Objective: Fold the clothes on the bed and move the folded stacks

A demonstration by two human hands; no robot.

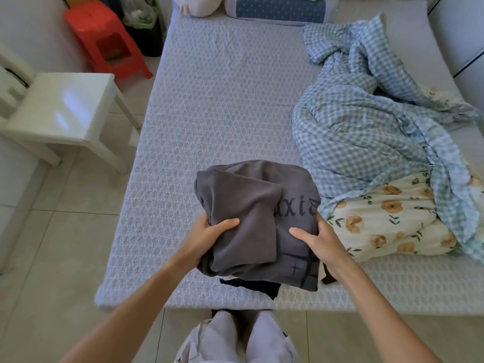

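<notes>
Left hand [209, 233], right hand [318, 241] grip folded grey shirt [251, 205] sides | long axis away from person

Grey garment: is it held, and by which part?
Yes. The folded grey garment is held by both hands: left hand grips its near-left edge, right hand its near-right edge.

I hold the folded garment [258, 221] over the bed's [214, 100] near edge, my left hand [209, 231] at its left side, my right hand [318, 241] at its right. The quilt [366, 137] lies along the bed's right edge. Pillows [280, 7] sit at the far edge. A chair [60, 108] stands left of the bed, a stool [104, 40] behind it.
</notes>
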